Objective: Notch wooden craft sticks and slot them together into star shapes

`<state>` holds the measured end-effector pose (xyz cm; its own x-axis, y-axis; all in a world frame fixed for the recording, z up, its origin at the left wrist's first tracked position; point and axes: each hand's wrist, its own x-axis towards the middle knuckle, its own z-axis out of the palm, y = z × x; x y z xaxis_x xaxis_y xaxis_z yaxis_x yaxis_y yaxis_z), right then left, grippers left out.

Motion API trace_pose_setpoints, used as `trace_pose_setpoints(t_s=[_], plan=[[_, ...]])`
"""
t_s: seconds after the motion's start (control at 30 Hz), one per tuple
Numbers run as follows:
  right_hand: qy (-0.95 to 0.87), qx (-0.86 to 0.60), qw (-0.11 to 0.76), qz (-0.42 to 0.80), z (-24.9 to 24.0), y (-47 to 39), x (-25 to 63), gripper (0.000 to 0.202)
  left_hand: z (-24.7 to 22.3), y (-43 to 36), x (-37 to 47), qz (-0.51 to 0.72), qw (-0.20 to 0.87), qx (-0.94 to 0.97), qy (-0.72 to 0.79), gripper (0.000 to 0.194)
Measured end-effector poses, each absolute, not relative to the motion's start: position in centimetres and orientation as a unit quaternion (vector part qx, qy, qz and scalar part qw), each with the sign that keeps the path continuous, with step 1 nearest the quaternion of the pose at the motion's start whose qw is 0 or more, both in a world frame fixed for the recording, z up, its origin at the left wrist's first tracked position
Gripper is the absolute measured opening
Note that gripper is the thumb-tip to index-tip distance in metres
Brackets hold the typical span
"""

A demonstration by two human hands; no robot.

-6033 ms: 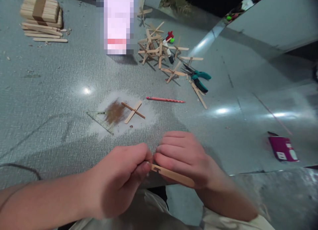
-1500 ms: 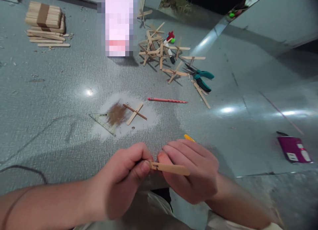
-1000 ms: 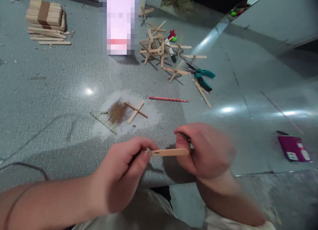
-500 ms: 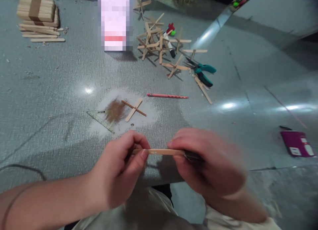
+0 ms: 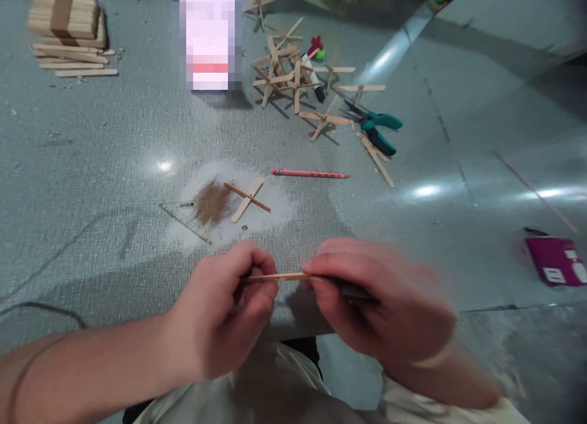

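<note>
Between my two hands a wooden craft stick [image 5: 290, 276] is stretched sideways near the table's front edge, its narrow edge showing and a small nick at mid-length. My left hand [image 5: 224, 311] pinches its left end between thumb and fingers. The thumb and fingertips of my right hand [image 5: 385, 296] are closed on its right part. A dark object [image 5: 355, 289] also lies in the right hand; most of it is hidden, so its kind is unclear. Beyond my hands, two crossed craft sticks [image 5: 247, 199] rest on a pale powdery patch beside a brown smear.
A clear set square [image 5: 186, 223] and a red pencil [image 5: 309, 174] lie ahead. Farther back are joined stick crosses [image 5: 275, 79], a marker [image 5: 313, 79] and teal-handled pliers [image 5: 378, 129]. Bundled craft sticks [image 5: 64, 14] sit back left, a purple item [image 5: 557, 262] at right.
My right hand has slid left along the craft stick, nearer my left hand. The stick has turned from its flat face toward its narrow edge.
</note>
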<state>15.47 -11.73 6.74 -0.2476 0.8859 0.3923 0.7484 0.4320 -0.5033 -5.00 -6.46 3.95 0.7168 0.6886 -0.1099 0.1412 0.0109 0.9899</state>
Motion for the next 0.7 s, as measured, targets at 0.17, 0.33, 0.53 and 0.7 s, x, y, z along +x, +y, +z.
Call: trace_pose_setpoints(t_s=[0.17, 0.33, 0.53, 0.7], plan=[[-0.781, -0.522, 0.328, 0.1, 6.52, -11.56, 15.47, 0.016, 3.95, -6.27, -4.91, 0.228, 0.636, 0.672, 0.303, 0.012], [-0.771, -0.528, 0.341, 0.102, 6.43, -11.35, 15.42, 0.016, 3.75, -6.48, -4.92, 0.209, 0.637, 0.678, 0.3, 0.009], [-0.775, -0.524, 0.336, 0.11, 6.52, -11.25, 15.47, 0.019, 3.75, -6.33, -4.85, 0.194, 0.635, 0.678, 0.314, 0.011], [-0.767, -0.532, 0.346, 0.095, 6.34, -11.04, 15.49, 0.022, 3.86, -6.29, -4.96, 0.173, 0.649, 0.669, 0.319, 0.013]])
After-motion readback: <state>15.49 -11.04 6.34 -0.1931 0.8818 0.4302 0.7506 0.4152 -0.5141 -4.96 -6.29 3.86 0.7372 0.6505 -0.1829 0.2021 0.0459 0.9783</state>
